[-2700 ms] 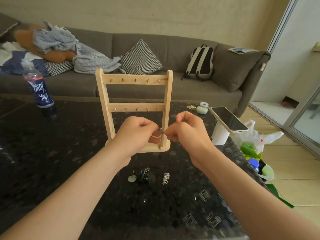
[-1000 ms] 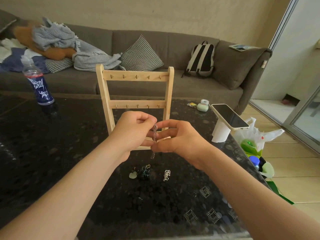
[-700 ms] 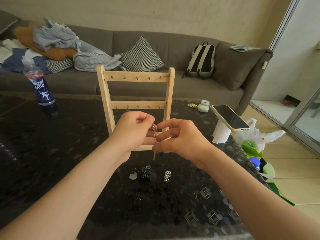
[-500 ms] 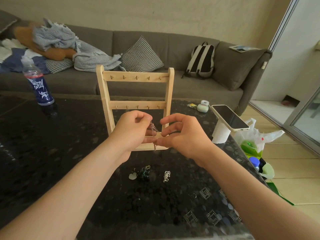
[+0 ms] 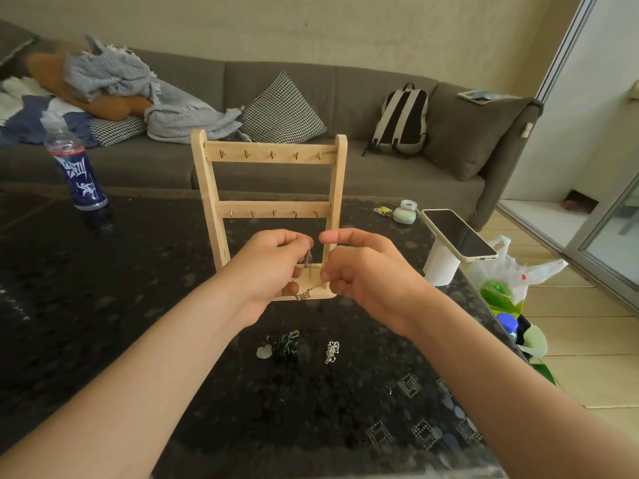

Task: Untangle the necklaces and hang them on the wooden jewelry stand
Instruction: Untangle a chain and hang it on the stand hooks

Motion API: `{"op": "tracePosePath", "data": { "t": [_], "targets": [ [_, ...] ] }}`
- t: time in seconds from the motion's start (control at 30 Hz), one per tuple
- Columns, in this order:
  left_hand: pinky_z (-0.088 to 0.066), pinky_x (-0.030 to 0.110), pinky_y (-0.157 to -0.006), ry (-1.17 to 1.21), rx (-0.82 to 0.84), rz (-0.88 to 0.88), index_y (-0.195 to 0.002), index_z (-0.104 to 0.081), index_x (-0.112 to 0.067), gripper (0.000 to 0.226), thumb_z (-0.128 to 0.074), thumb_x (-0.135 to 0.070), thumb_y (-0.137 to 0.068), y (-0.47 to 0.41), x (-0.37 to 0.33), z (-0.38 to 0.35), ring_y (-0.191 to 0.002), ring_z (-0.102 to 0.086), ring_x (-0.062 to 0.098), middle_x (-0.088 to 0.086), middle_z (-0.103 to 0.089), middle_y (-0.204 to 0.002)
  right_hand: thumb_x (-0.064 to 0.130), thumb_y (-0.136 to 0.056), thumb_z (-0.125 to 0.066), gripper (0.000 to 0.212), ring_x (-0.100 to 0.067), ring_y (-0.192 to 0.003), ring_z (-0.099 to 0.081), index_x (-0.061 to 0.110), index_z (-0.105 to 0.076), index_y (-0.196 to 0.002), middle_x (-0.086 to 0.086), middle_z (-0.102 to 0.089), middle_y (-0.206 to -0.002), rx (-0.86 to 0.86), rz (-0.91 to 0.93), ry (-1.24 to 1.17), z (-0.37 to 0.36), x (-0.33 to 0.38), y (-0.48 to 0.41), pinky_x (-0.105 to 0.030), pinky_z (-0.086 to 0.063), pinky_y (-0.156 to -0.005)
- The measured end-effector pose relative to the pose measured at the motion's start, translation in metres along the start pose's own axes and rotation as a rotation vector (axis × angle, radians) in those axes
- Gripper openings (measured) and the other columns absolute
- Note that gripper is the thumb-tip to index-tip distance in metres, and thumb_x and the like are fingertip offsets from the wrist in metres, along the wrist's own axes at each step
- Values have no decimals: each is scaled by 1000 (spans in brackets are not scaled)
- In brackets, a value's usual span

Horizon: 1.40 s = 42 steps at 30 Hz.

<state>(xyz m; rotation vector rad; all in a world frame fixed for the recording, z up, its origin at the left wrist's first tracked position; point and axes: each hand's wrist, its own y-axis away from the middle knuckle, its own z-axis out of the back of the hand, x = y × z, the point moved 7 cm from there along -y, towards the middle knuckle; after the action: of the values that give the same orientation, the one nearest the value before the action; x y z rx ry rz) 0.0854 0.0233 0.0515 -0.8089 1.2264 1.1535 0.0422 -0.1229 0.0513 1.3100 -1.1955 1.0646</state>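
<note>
Since half a second ago the right hand (image 5: 366, 271) has curled its lower fingers and drawn a thin strand sideways out of the necklace (image 5: 307, 260). A small pendant of letters now hangs low between both hands.

Head view: the left hand (image 5: 273, 267) is closed, with its fingertips pinching the bunched part of the necklace. The right hand pinches the thin strand, and its index finger points to 9 o'clock above it. Both hands are in the air in front of the base of the wooden jewelry stand (image 5: 269, 150), which stands upright at 12 o'clock from them.

At 6 o'clock from the hands a dark green necklace (image 5: 286, 347) with a pale pendant lies in a heap on the black speckled stone table (image 5: 103, 305). A silver chain (image 5: 332, 352) lies just beside it at 3 o'clock.

On the table a blue bottle (image 5: 77, 167) stands at 10 o'clock, and a phone (image 5: 458, 235) leans on a white holder (image 5: 441, 267) at 3 o'clock.

Behind the table there is a long grey sofa (image 5: 380, 174) with a crumpled blanket (image 5: 138, 95), a houndstooth cushion (image 5: 281, 112) and a backpack (image 5: 401, 119). At 3 o'clock a plastic bag (image 5: 511, 274) sits on the pale tiled floor (image 5: 581, 340), near a glass door (image 5: 612, 233).
</note>
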Motion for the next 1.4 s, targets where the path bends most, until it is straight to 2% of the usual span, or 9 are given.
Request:
{"op": "tracePosePath", "data": {
  "t": [0.17, 0.27, 0.37, 0.63, 0.8, 0.97, 1.07, 1.2, 1.4],
  "targets": [
    [-57, 28, -66, 15, -19, -4, -122, -68, -27, 17, -58, -28, -110, 2, 0, 0, -99, -64, 20, 3, -66, -109, -7, -91, -67, 24, -8, -51, -55, 9, -69, -109, -7, -63, -71, -46, 7, 171, -1, 2, 5, -22, -45, -52],
    [-55, 24, -60, 24, -33, -18, -123, -68, -27, 17, -59, -29, -109, 3, -1, 0, -98, -64, 20, 4, -66, -106, -2, -90, -71, 11, -8, -53, -58, 8, -74, -93, -5, -67, -67, -71, 26, 316, 1, 4, 6, -24, -49, -59],
    [-55, 22, -59, -4, -27, -36, -125, -67, -29, 18, -60, -31, -108, 3, -4, -1, -99, -63, 20, -1, -63, -111, 6, -90, -74, 6, -9, -56, -59, 9, -79, -89, -6, -70, -66, -91, 35, 365, 0, 4, 7, -26, -50, -62],
    [-56, 23, -63, -90, 9, -86, -116, -72, -32, 14, -62, -34, -107, 5, -7, -4, -104, -65, 22, -2, -67, -114, 17, -95, -73, 18, -14, -64, -66, 7, -80, -81, -13, -76, -76, -102, 76, 402, -4, 9, 9, -27, -50, -60],
    [-56, 22, -64, -85, 6, -103, -114, -73, -31, 13, -64, -33, -106, 6, -9, -4, -99, -66, 21, -3, -69, -110, 17, -98, -68, 25, -14, -63, -63, 10, -77, -76, -9, -71, -68, -84, 64, 430, -4, 9, 9, -28, -50, -62],
    [-55, 25, -66, -26, -41, -101, -117, -72, -25, 14, -63, -27, -107, 5, -8, 1, -91, -67, 19, 3, -69, -100, 16, -99, -64, 23, -15, -62, -61, 8, -74, -79, -6, -66, -69, -69, 36, 383, -3, 8, 8, -29, -50, -62],
    [-55, 28, -67, 34, -44, -62, -112, -72, -18, 14, -59, -21, -108, 3, -7, 2, -89, -68, 22, 9, -69, -99, 13, -97, -58, 25, -19, -62, -56, 9, -66, -74, -8, -61, -69, -63, -2, 288, -3, 4, 6, -30, -44, -59],
    [-59, 35, -75, 47, -14, -64, -102, -74, -8, 13, -62, -14, -101, 1, -8, 2, -82, -69, 25, 15, -68, -92, 13, -101, -51, 20, -18, -59, -55, 7, -62, -86, -8, -60, -74, -55, -41, 139, -4, 3, 5, -29, -42, -58],
    [-63, 48, -92, -84, 33, -114, -83, -84, -14, 22, -74, -29, -96, 4, -11, 1, -85, -76, 25, 8, -77, -82, 13, -103, -50, 20, -18, -62, -58, 2, -66, -97, -8, -59, -74, -56, -41, 153, -2, 1, 5, -30, -44, -61]
  ]
}}
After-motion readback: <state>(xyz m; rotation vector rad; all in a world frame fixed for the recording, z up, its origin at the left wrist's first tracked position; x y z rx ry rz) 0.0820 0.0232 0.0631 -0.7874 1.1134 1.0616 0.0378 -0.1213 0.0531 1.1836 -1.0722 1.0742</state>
